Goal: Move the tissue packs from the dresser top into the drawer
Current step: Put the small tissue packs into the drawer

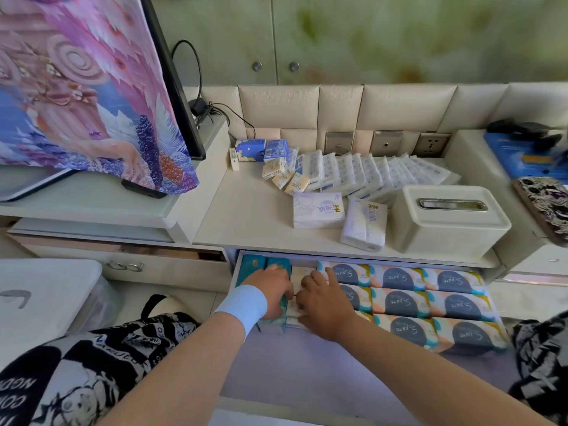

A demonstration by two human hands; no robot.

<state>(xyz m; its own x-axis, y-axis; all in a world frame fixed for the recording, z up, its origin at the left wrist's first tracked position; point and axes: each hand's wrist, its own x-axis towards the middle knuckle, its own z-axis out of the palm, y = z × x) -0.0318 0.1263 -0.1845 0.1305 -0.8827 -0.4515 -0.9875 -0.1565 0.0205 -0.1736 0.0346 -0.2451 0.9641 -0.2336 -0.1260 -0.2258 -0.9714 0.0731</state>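
Note:
The open drawer below the dresser top holds rows of orange-and-blue tissue packs on the right and teal packs on the left. Both my hands are inside it. My left hand, with a pale blue wristband, rests on a teal pack. My right hand presses on small cream packs between the teal and orange rows. On the dresser top lie two white tissue packs, a leaning row of thin white packs, small cream packs and blue boxes.
A white tissue box stands at the right of the dresser top. A covered screen sits on the left shelf, with cables behind. A white stool is at the left. Wall sockets line the back.

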